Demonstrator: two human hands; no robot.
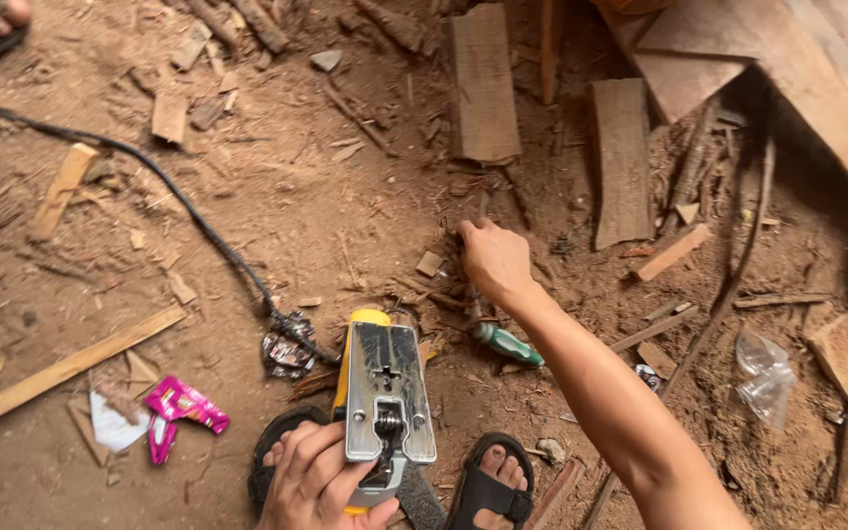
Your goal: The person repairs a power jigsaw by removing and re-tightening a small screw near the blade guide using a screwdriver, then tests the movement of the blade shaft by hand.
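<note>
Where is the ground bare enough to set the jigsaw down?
The barest dirt lies between the black cable and the upright plank, with only chips there. Around the right hand it is crowded with sticks and a green-handled screwdriver. The left hand holds the jigsaw.

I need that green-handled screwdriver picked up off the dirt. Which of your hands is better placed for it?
The right hand, probably. It is empty and stretched out over the ground just beyond the screwdriver, which lies beside its forearm. The left hand is full, gripping the upturned jigsaw.
</note>
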